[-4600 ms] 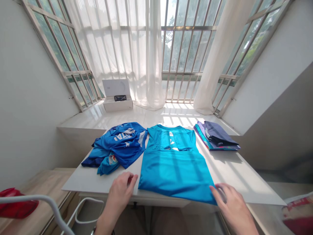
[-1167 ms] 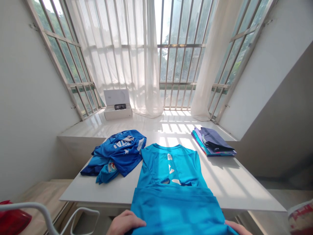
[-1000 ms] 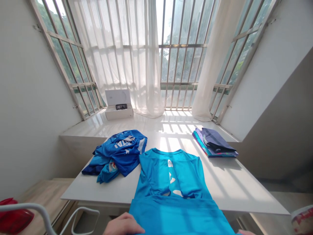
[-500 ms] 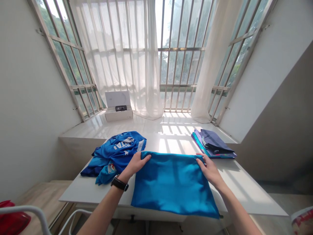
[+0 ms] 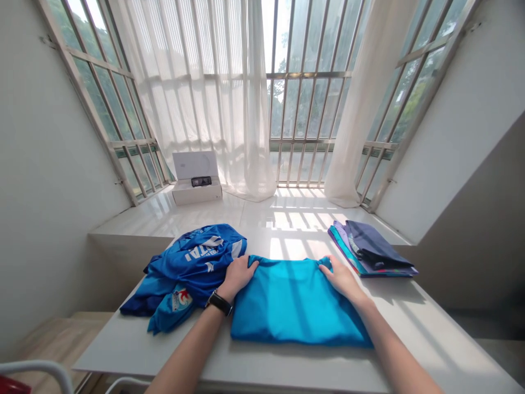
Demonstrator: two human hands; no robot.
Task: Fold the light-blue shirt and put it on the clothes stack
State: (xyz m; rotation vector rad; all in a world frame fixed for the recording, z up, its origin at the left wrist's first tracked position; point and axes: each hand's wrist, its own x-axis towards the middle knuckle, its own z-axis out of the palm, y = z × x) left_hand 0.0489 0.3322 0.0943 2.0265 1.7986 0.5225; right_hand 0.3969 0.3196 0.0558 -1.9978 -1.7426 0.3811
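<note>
A turquoise shirt [image 5: 293, 309] lies folded into a flat block on the white table [image 5: 414, 328]. My left hand [image 5: 238, 278] and my right hand [image 5: 342, 280] both hold its far folded edge, with some fabric bunched under the right fingers. My left hand also sits right beside a crumpled blue printed jersey [image 5: 191, 268], and a black watch band [image 5: 219, 302] circles that wrist. Beyond my right hand lies a folded stack of purple, navy and teal garments [image 5: 371, 249], apart from it.
The table's near edge runs just below my forearms. Behind the table is a glossy white window ledge holding an open white box [image 5: 196, 178] with a dark object inside. Sheer curtains hang over barred windows. A white tubular chair frame [image 5: 36, 369] shows at lower left.
The turquoise shirt, earlier spread out and lifted near me, has been folded over into a shorter block. Both hands have moved onto its far edge, and the view has tilted closer to the table.
</note>
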